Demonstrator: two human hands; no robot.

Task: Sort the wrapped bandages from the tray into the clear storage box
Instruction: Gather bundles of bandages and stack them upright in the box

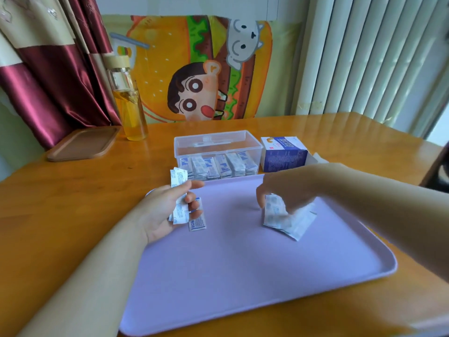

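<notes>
A lilac tray lies on the wooden table in front of me. Behind it stands the clear storage box, with several rows of white-and-blue wrapped bandages along its front wall. My left hand is at the tray's left edge and holds a small stack of wrapped bandages between thumb and fingers. One single bandage lies on the tray just under those fingers. My right hand reaches down over the tray's right part and grips a loose bunch of bandages that still touches the tray.
A blue-and-white bandage carton sits to the right of the clear box. At the back left are a glass bottle of yellow liquid and a brown wooden tray. A chair with a cartoon cover stands behind the table.
</notes>
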